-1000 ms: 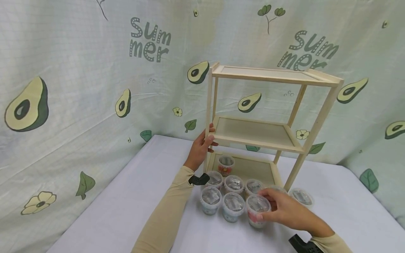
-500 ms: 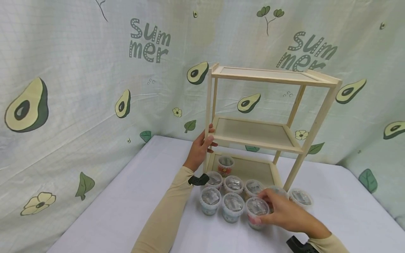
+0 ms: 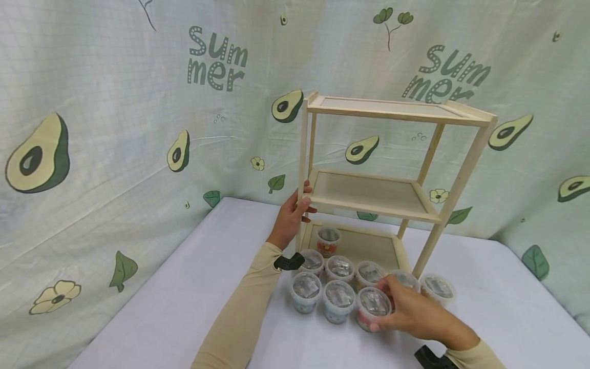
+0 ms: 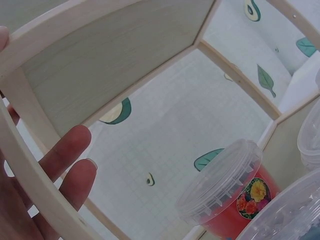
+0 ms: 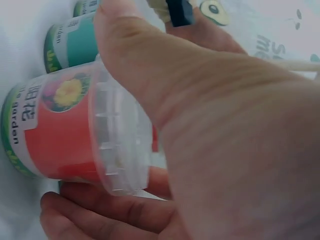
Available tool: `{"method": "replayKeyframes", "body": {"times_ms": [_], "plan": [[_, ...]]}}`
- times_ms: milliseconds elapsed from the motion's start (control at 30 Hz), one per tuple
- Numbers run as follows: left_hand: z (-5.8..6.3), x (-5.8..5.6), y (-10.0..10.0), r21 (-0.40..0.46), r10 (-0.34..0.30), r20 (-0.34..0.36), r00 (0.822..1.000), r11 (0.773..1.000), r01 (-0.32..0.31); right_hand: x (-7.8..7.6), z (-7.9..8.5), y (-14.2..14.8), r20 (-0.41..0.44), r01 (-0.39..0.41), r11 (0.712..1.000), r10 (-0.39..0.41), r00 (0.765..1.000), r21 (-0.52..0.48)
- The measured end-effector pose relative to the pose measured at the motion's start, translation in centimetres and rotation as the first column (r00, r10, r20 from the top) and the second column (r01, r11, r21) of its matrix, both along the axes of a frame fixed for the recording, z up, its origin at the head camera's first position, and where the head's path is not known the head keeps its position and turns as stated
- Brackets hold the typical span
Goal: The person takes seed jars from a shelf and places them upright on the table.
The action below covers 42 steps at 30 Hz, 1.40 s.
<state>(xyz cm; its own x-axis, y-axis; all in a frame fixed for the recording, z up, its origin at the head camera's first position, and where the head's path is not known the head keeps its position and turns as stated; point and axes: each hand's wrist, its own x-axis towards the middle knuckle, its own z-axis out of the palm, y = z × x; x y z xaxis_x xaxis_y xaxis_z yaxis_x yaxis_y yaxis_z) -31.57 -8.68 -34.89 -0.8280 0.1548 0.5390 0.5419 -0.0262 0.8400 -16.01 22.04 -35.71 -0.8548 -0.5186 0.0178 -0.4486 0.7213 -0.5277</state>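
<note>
My left hand (image 3: 290, 218) grips the left front post of a light wooden shelf rack (image 3: 375, 207) near its middle board. In the left wrist view, its fingers (image 4: 75, 180) reach past the post. My right hand (image 3: 415, 310) holds a small clear-lidded tub (image 3: 375, 302) between thumb and fingers, at the right end of the front row. In the right wrist view this tub (image 5: 62, 137) shows a red band and a flower picture, with the thumb on one side and fingers on the other. Another red tub (image 3: 328, 243) stands on the bottom board, left side.
Two blue-green tubs (image 3: 338, 302) stand left of the held one. Behind runs a row of several lidded tubs (image 3: 341, 267) along the rack's front, ending with a tub (image 3: 438, 288) by the right post. A white cloth (image 3: 184, 307) covers the table; a printed curtain (image 3: 138, 128) hangs behind.
My right hand and the tub in it have shifted slightly left and nearer to me, beside the blue-green tubs. The left hand stays on the post.
</note>
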Motion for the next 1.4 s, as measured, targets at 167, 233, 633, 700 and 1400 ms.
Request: {"method": "replayKeyframes", "body": {"times_ms": [167, 233, 633, 700, 1400], "plan": [[0.0, 0.0, 0.1, 0.01, 0.013, -0.02, 1.0, 1.0, -0.013, 0.1, 1.1, 0.3, 0.108, -0.019, 0.998, 0.025, 0.994, -0.058], [0.0, 0.1, 0.1, 0.012, 0.019, -0.027, 0.999, 1.0, -0.019, 0.1, 1.6, 0.5, 0.12, -0.009, 0.998, 0.017, 0.993, -0.065], [-0.1, 0.1, -0.4, 0.01, 0.031, -0.02, 0.999, 0.999, -0.031, -0.6, 3.0, 0.9, -0.056, -0.014, 0.993, 0.007, 0.998, -0.12], [-0.1, 0.1, -0.5, 0.012, 0.029, -0.018, 0.999, 1.0, -0.028, -1.0, 3.0, 0.8, -0.069, -0.021, 0.99, 0.012, 0.998, -0.138], [2.1, 2.3, -0.3, -0.014, -0.028, 0.0, 1.0, 0.999, 0.028, -7.1, 3.7, 0.3, 0.181, -0.048, 0.926, 0.124, 0.976, -0.375]]}}
